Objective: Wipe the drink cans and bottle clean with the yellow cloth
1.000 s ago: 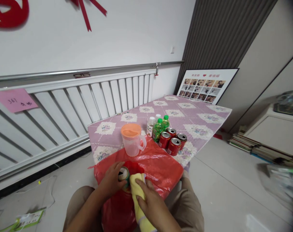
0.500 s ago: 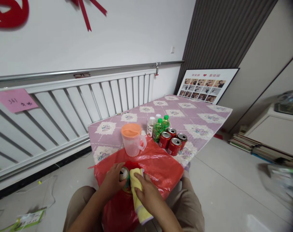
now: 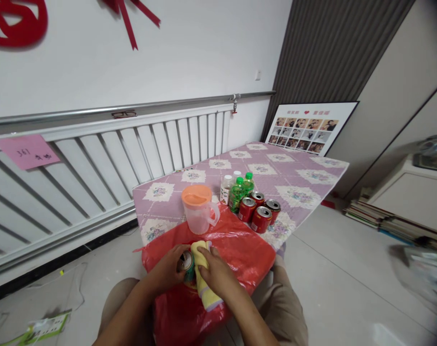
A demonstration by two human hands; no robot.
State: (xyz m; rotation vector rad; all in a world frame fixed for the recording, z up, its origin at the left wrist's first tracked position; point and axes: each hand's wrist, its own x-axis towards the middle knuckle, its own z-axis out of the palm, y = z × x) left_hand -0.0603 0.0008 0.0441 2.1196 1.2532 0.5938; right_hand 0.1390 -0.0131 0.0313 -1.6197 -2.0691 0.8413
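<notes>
My left hand (image 3: 171, 269) is wrapped round a green drink can (image 3: 189, 272), its silver top facing up and tilted toward me. In my right hand (image 3: 217, 275) is a folded yellow cloth (image 3: 201, 262) with a pale purple edge, pressed against the can's right side. Part of the can is hidden by my fingers and the cloth. Beneath both hands spreads a red plastic bag (image 3: 236, 250), draped over the table's near edge and my lap.
A clear plastic jug (image 3: 197, 220) with an orange lid stands beyond my hands. Right of it are several small bottles (image 3: 236, 196) and several opened red cans (image 3: 261, 219). The table (image 3: 297, 173) wears a purple floral cloth; a white radiator (image 3: 161, 144) runs behind.
The cloth has moved slightly up and left along the can, my right hand moving with it. My left hand keeps its hold on the can. The view has shifted a little.
</notes>
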